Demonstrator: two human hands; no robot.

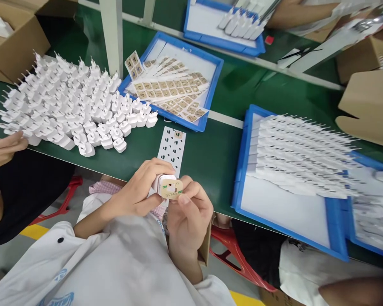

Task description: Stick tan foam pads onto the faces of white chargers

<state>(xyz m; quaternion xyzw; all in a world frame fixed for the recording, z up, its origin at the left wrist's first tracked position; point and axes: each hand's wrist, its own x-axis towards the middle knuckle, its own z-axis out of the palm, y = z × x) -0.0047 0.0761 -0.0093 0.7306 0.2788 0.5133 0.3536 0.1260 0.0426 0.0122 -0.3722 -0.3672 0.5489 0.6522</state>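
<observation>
A small white plug adapter (159, 180) is gripped in my left hand (138, 189), its end turned to the right. Across that end lies a tan adhesive sticker (170, 189) with printed lettering and cut-out holes. The thumb and fingers of my right hand (191, 208) pinch the sticker's right edge. Just beyond my hands, a white backing sheet (171, 146) with dark cut-outs lies on the green table, one tan sticker near its far end. Whether the sticker is fully pressed flat cannot be seen.
Many white plug adapters (73, 102) stand in rows at the left. A blue tray (215, 80) holds fanned sticker sheets (175, 87). At the right, another blue tray (239, 178) contains stacked white adapters (300, 153). A co-worker's hand (6, 148) touches the left group.
</observation>
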